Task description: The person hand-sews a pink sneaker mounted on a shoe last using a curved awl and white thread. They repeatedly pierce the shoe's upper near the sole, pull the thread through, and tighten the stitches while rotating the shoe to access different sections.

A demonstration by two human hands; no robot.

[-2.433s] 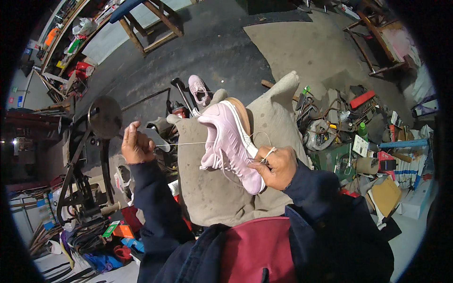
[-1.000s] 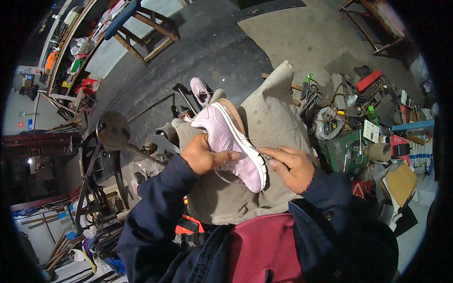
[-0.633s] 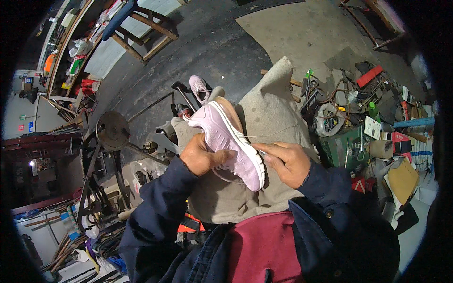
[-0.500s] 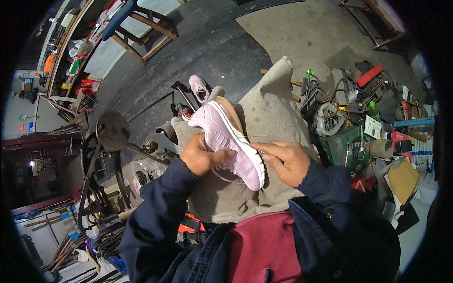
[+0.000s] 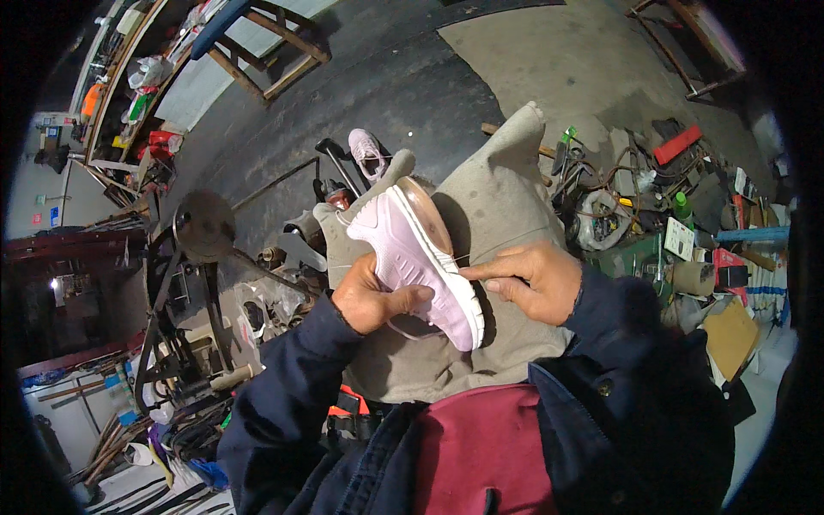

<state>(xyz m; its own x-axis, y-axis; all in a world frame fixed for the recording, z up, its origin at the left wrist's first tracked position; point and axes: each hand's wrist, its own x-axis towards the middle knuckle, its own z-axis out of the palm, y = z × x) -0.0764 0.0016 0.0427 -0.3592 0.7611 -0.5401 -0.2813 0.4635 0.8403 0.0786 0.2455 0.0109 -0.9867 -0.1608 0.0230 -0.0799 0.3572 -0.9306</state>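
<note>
My left hand [image 5: 373, 299] grips a pale pink sneaker [image 5: 421, 279] over my lap, thumb across the upper. The shoe lies on its side, toe toward me, its white sole edge and a brownish patch of the underside facing right. My right hand [image 5: 541, 281] has its index finger stretched out, the tip at the sole's edge near mid-shoe; the thumb is apart below and the other fingers are partly hidden. A thin thread seems to run from the sole there. Beige cloth [image 5: 489, 193] covers my lap. Beyond my knees stands a matching pink sneaker [image 5: 367, 148].
To the left stands a metal machine with a round wheel [image 5: 204, 225]. Tools, a green bottle [image 5: 682, 206] and a red block-shaped item [image 5: 677, 145] crowd the right side. Wooden-legged stool [image 5: 266, 51] at the far left; cardboard-coloured sheet [image 5: 730, 336] at the right.
My right hand has shifted slightly right and up, its index finger now straighter against the sole edge. The shoe in my left hand has turned slightly, showing more of its underside.
</note>
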